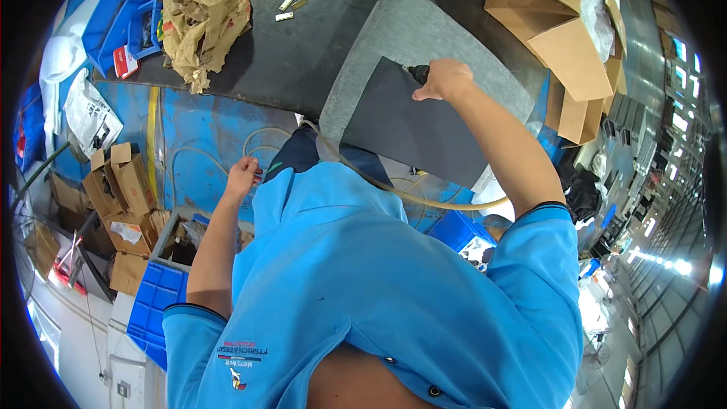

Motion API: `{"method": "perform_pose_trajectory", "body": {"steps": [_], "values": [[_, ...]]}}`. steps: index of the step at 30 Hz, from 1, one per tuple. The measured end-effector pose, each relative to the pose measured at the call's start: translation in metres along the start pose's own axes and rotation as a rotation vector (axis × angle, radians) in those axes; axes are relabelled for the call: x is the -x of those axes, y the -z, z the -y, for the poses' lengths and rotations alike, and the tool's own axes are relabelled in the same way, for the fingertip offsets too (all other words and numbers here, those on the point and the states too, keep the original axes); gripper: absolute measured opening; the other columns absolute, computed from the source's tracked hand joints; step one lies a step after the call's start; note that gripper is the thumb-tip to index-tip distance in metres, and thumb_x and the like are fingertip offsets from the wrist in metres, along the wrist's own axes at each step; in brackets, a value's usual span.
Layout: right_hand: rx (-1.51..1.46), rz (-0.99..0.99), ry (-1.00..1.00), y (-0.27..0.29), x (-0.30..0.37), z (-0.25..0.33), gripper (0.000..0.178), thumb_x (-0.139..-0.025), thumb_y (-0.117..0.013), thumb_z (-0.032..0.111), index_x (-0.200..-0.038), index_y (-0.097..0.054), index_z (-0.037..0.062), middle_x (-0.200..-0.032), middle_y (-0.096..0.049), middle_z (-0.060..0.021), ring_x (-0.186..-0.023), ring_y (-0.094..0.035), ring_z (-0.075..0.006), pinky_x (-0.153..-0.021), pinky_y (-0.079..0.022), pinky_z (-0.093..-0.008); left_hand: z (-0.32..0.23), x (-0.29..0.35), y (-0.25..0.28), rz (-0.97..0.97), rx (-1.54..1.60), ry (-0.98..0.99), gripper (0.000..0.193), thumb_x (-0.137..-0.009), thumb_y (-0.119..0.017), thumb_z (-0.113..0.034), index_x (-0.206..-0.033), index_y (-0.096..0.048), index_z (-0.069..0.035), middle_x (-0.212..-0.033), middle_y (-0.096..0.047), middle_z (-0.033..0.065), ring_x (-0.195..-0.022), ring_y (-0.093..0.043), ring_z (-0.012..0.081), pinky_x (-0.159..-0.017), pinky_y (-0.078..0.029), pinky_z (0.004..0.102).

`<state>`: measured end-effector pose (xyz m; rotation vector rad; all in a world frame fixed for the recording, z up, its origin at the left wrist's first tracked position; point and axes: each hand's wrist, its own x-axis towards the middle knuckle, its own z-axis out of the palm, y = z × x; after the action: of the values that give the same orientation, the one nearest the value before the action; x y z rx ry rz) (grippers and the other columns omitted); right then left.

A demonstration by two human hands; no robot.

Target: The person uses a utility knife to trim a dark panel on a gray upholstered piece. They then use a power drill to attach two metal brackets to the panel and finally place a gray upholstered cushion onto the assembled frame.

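Your right hand (445, 80) holds a black hand tool (417, 73) at the dark sheet's far edge.
Nearest you, your left hand (242, 176) hangs low, fingers curled; whether that grip pinches anything, I cannot tell. The dark sheet (409, 121) lies askew on the grey pad (401, 23), ahead and to the right. Your right hand is nearer it, grip closed round the tool, whose nose points left. Pad surface continues past the sheet's far edge; a cardboard box (572, 38) stands right, crumpled brown paper (203, 23) left.
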<state>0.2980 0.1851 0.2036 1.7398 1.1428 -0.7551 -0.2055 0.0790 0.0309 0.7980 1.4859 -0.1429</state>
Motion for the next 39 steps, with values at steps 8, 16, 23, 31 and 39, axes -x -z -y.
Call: {"method": "perform_pose_trajectory", "body": {"steps": [8,16,23,31,39], "values": [[0.114,-0.082,0.090,-0.005,-0.018,0.006,0.053,-0.068,-0.081,0.055,-0.092,-0.076,0.0078,-0.095,-0.074,-0.0077,-0.093,-0.072,-0.0274,-0.079,-0.058,-0.0373,0.046,-0.001,0.008,-0.059,0.053,0.091,0.030,-0.100,-0.057,-0.035,-0.101,-0.060,-0.005,-0.083,-0.067,0.0088,-0.063,-0.061,0.0144,-0.057,-0.050,0.0299],[-0.030,-0.042,0.070,0.001,-0.003,0.000,0.061,-0.070,-0.081,0.055,-0.104,-0.075,0.0049,-0.106,-0.073,-0.0109,-0.097,-0.072,-0.0279,-0.082,-0.058,-0.0390,0.031,-0.002,0.003,-0.063,0.100,0.028,0.030,-0.100,-0.057,-0.035,-0.103,-0.061,-0.005,-0.082,-0.067,0.0079,-0.062,-0.060,0.0142,-0.058,-0.050,0.0293],[-0.394,0.062,0.049,-0.100,0.038,-0.094,0.095,-0.062,-0.074,0.074,-0.120,-0.065,-0.0008,-0.113,-0.069,-0.0197,-0.109,-0.066,-0.0353,-0.091,-0.051,-0.0412,0.016,-0.013,-0.014,-0.022,-0.009,0.054,0.029,-0.100,-0.057,-0.033,-0.106,-0.063,-0.006,-0.083,-0.067,0.0071,-0.064,-0.061,0.0137,-0.058,-0.050,0.0290],[-0.736,0.047,-0.228,-0.257,0.064,-0.239,0.098,-0.063,-0.073,0.073,-0.124,-0.063,-0.0032,-0.110,-0.069,-0.0243,-0.107,-0.066,-0.0368,-0.090,-0.051,-0.0396,0.011,-0.025,-0.059,-0.042,-0.076,0.053,0.027,-0.099,-0.057,-0.032,-0.106,-0.063,-0.007,-0.082,-0.067,0.0061,-0.059,-0.060,0.0122,-0.053,-0.049,0.0268],[-0.799,0.018,-0.197,-0.331,0.025,-0.325,0.089,-0.067,-0.072,0.068,-0.126,-0.061,0.0026,-0.118,-0.068,-0.0183,-0.111,-0.065,-0.0323,-0.094,-0.052,-0.0411,-0.030,0.020,-0.197,-0.086,-0.125,0.045,0.028,-0.099,-0.058,-0.033,-0.108,-0.063,-0.006,-0.082,-0.066,0.0044,-0.060,-0.058,0.0100,-0.055,-0.048,0.0260]]}}
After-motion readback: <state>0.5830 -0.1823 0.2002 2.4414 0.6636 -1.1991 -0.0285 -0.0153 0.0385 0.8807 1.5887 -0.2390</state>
